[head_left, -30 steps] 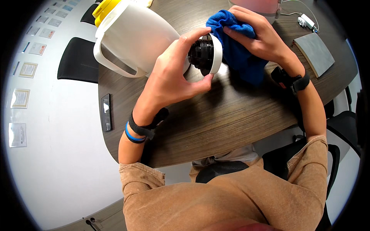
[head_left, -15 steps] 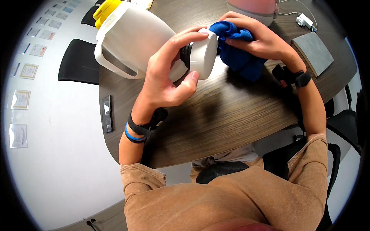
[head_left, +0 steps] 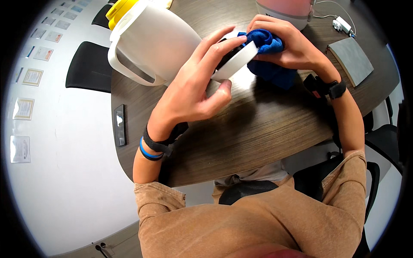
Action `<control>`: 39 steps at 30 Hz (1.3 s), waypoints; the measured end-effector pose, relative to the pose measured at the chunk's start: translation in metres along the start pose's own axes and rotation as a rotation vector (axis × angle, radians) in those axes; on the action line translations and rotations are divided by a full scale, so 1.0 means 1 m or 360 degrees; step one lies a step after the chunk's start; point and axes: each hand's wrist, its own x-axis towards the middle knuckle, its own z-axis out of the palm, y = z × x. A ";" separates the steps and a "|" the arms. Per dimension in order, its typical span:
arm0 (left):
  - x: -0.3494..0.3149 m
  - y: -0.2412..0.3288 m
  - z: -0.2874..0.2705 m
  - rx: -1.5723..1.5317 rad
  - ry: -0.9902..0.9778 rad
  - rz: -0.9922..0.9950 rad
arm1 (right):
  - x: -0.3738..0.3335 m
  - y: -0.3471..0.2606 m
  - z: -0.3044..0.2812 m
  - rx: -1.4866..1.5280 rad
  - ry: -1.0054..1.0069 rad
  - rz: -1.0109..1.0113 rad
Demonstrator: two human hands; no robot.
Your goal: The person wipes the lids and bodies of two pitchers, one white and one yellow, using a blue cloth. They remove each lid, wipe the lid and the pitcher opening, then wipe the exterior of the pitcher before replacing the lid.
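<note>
My left hand (head_left: 191,88) grips a round white lid (head_left: 237,62) with a dark side, fingers along its far edge and thumb near its lower edge. Bunched in my right hand (head_left: 294,45) is a blue cloth (head_left: 272,72), pressed against the lid's edge, its loose end hanging down over the table. Just beyond my left hand lies or leans a large white jug (head_left: 157,41) with a handle and a yellow part at its far end.
On the dark wooden table (head_left: 223,146) are a grey notebook (head_left: 350,60) and a white charger with cable (head_left: 343,26) at right. A pink-and-white container (head_left: 286,13) stands at the far side. A flat black device (head_left: 120,124) lies by the left edge, near a black chair (head_left: 88,66).
The lid has turned in my left hand, so its dark side shows more and its rim faces me. My left fingers have shifted right, toward the cloth.
</note>
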 end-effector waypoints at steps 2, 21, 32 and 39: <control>-0.002 -0.001 0.002 0.0140 -0.0060 -0.0102 | -0.002 0.003 0.001 -0.0044 0.0006 0.0010; -0.007 -0.023 0.008 0.0261 -0.0114 -0.0080 | -0.003 -0.006 -0.004 0.0356 -0.0198 0.0111; -0.014 -0.028 0.010 0.0141 -0.0036 -0.0236 | 0.005 -0.013 -0.005 0.0221 -0.0234 -0.0113; -0.008 -0.020 0.008 0.0238 -0.0011 -0.0187 | 0.002 -0.014 -0.009 0.0291 -0.0315 -0.0043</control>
